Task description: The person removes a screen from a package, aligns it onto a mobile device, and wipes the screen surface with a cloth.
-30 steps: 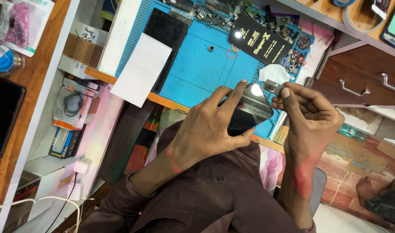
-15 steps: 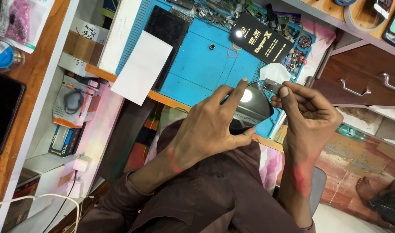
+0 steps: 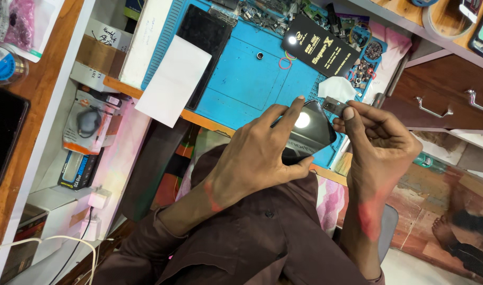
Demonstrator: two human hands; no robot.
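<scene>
- Left hand (image 3: 257,158) is gripping a glossy black slab-shaped phone (image 3: 310,132) at centre frame, thumb under its lower edge, fingers spread over its near side; the glass is reflecting a round lamp glare.
- Right hand (image 3: 381,140) is pinching a small grey metal blade-like tool (image 3: 335,105) between thumb and forefinger, its tip sitting at the phone's upper right corner; whether it is touching the edge cannot be told.
- Phone is being held in the air just over the near edge of the blue silicone work mat (image 3: 246,79) on the counter, not resting on it.
- White crumpled tissue (image 3: 336,87) is lying just beyond the tool, near a tray of small screws and parts (image 3: 365,66) in the upper right of the frame.
- A flat black packet with gold print (image 3: 320,45) and a white paper sheet (image 3: 172,87) are lying on the mat, well apart from the hands.
- Risk, as a judgement: with the phone unsupported, a hard push from the tool could be slipping it out of the left hand's grip, or chipping the glass corner; a skidding tip could also be nicking the left fingertips beside it.
</scene>
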